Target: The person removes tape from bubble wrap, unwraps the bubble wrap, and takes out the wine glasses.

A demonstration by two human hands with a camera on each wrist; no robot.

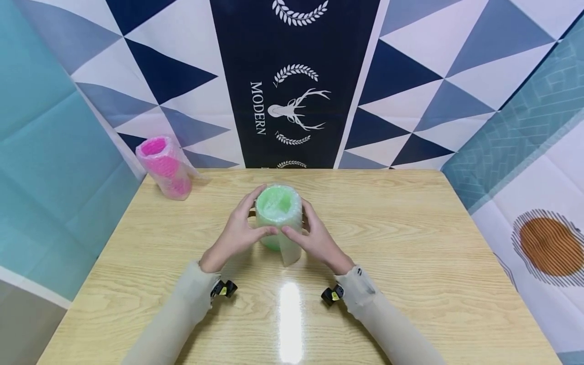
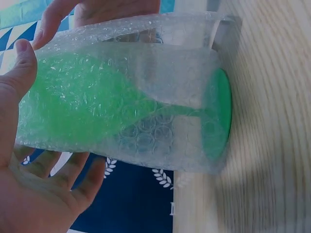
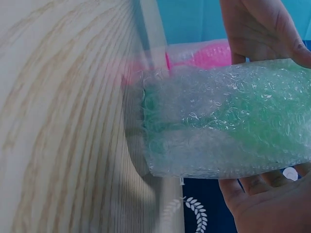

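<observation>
Upright between my two hands is a green goblet (image 2: 82,97), wrapped in clear bubble wrap (image 1: 291,246). Its bowl, thin stem and round foot (image 2: 219,114) show through the wrap in the left wrist view. My left hand (image 1: 237,226) curves round the left side of the roll, and my right hand (image 1: 319,238) curves round the right side. Both thumbs lie at the front, near the loose edge of the wrap. In the right wrist view the foot end is close to the table; I cannot tell whether it touches.
At the back left corner of the table (image 1: 401,253) a pink goblet (image 1: 171,170) stands in bubble wrap, with a loose flap to its right. Patterned cloth (image 1: 292,50) hangs behind the table, and more cloth hangs at both sides.
</observation>
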